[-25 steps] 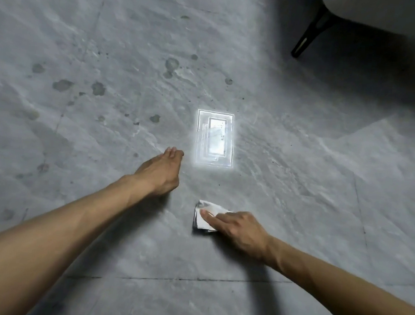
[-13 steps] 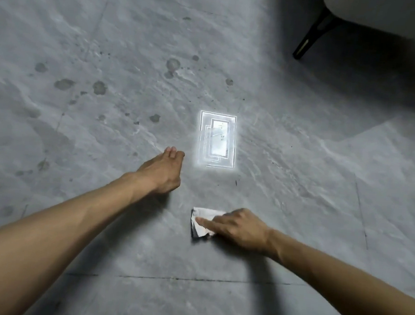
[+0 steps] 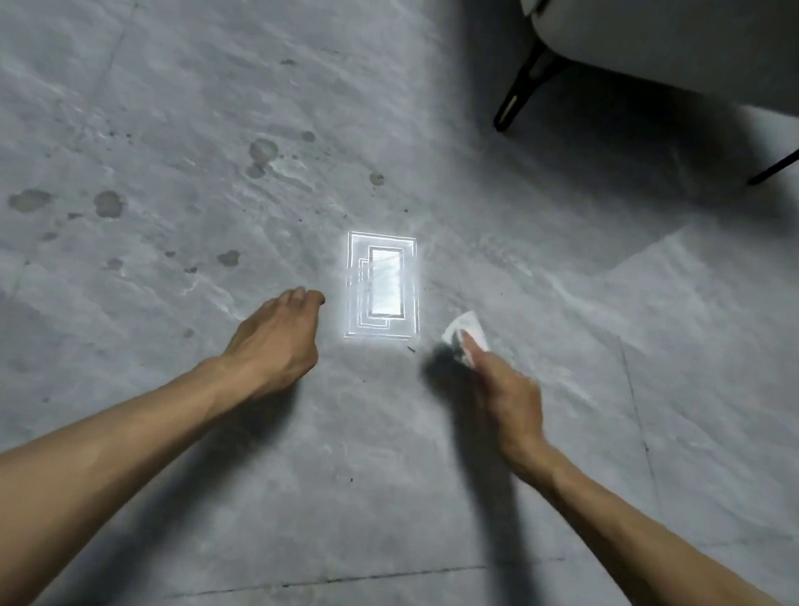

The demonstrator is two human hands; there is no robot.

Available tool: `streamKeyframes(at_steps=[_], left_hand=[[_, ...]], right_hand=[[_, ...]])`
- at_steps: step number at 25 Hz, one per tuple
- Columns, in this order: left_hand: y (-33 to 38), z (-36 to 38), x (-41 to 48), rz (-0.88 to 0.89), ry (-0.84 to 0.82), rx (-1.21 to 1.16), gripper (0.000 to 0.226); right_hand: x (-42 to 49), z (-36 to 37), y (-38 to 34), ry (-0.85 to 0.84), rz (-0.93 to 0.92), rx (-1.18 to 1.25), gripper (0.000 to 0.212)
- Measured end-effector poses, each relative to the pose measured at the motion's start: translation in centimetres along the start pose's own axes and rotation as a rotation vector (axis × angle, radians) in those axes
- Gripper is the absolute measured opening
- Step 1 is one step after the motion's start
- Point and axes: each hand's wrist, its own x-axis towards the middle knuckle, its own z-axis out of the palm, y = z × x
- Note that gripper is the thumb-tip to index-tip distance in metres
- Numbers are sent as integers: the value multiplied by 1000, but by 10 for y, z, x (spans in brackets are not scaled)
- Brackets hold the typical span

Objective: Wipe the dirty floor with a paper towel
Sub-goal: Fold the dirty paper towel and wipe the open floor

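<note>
Swept forward and right since before, the paper towel (image 3: 467, 328) lies on the floor (image 3: 165, 93) under the pressing right hand (image 3: 505, 397), left hand (image 3: 275, 341) relaxed, empty; hasty strokes could miss the dark spots (image 3: 109, 203).

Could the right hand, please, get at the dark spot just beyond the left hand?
Probably yes: the right hand, pressing the paper towel, has open floor ahead; only the left hand lies near its path to the dark spot.

Two hands (image 3: 272, 340) (image 3: 507, 397), one paper towel (image 3: 466, 328), one chair (image 3: 695, 39), one light patch (image 3: 382, 287).
</note>
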Motion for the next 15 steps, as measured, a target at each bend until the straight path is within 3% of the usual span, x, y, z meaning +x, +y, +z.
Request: streamKeyframes(at_steps=[2,5,6,8,10,12,13,15], left_hand=[[5,-3,18,-37,-55,-10,51],[3,-1,34,-95,-200,17,51],[1,1,36,-93,-213,19,51],[0,5,36,-92,-232,1,55],[-1,4,35,-100,-233,-19,59],[-3,5,34,-90,-218,-34,59],[-4,5,34,-82,-205,-35,60],[-5,6,32,-88,-208,-36,63]], right_hand=[[35,-10,49,144,338,-126,47],[90,-10,68,130,616,-155,35],[102,-1,55,108,632,-163,35],[99,27,12,84,479,-128,35],[65,50,-31,-86,27,-75,44],[56,46,-19,-245,-354,-128,56],[72,36,0,-258,-393,-178,57],[102,12,29,-206,-37,-288,49]])
